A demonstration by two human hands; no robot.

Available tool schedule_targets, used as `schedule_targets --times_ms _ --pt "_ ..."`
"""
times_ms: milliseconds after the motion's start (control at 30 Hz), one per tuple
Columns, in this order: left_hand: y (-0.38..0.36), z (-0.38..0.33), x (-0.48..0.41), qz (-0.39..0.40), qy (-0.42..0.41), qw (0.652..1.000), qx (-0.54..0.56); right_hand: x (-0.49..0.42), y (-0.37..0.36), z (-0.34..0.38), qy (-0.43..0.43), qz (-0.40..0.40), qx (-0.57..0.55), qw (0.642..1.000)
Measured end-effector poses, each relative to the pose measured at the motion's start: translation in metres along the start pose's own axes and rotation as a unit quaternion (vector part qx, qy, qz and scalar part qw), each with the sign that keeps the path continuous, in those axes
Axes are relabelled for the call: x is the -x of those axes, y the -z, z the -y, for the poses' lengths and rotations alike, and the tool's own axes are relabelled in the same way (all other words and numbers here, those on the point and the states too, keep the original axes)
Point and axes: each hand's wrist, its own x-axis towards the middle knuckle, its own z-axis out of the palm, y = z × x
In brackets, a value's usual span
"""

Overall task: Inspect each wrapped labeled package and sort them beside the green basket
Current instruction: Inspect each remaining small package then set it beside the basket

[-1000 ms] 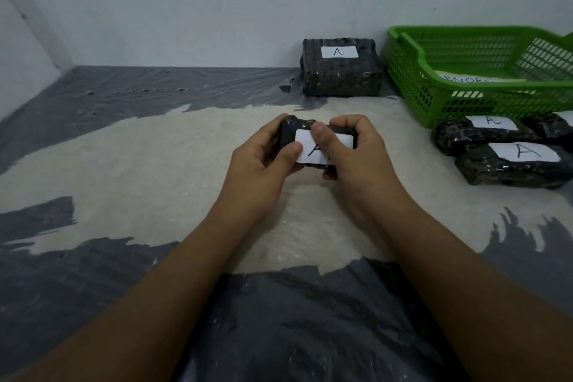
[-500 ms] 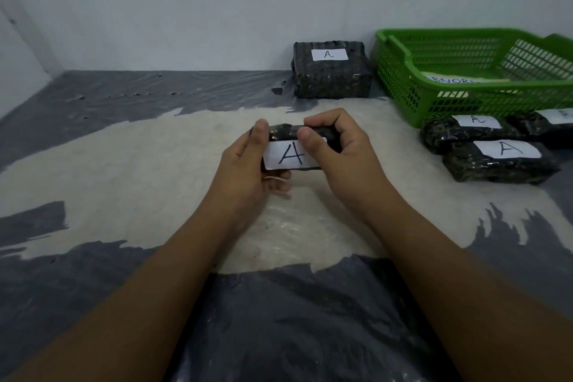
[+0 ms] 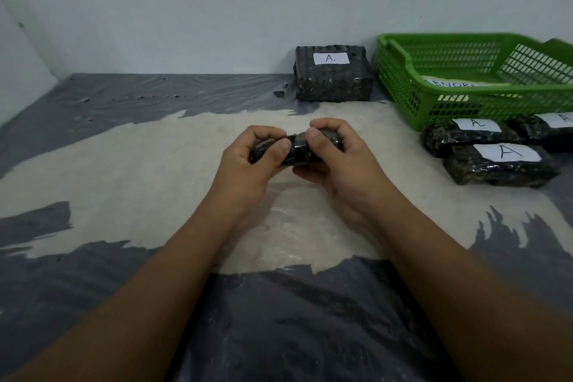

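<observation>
Package (image 3: pixel 299 152), small, dark, film-wrapped: centre of frame, over the pale patch of the surface (image 3: pixel 124 170), gripped between both hands. Left hand (image 3: pixel 251 164): fingers curled over the package's left end, thumb pressed on its near face. Right hand (image 3: pixel 338 161): curled round the right end, thumb beside the left thumb. Green basket (image 3: pixel 400 84): upper right, by the wall. Large package (image 3: pixel 333 80), labelled A: just left of the basket. Three white-labelled packages (image 3: pixel 499 164): in front of the basket, right edge.

A dark plastic-wrapped package (image 3: pixel 299 152) is gripped between left hand (image 3: pixel 248 167) and right hand (image 3: pixel 341 164); a green mesh plastic basket (image 3: pixel 400 87) is set beyond, rightward.
</observation>
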Motion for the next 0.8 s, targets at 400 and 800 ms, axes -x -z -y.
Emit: schedule_targets --times_ms 400,800 --pt "0.001 -0.001 -0.001 -0.014 -0.01 0.995 -0.094 0.002 -0.002 0.001 0.018 0.039 -0.025 0.999" --pt "-0.007 -0.04 0.006 0.001 0.05 0.998 0.038 0.011 -0.004 0.043 0.052 -0.004 0.001 0.999"
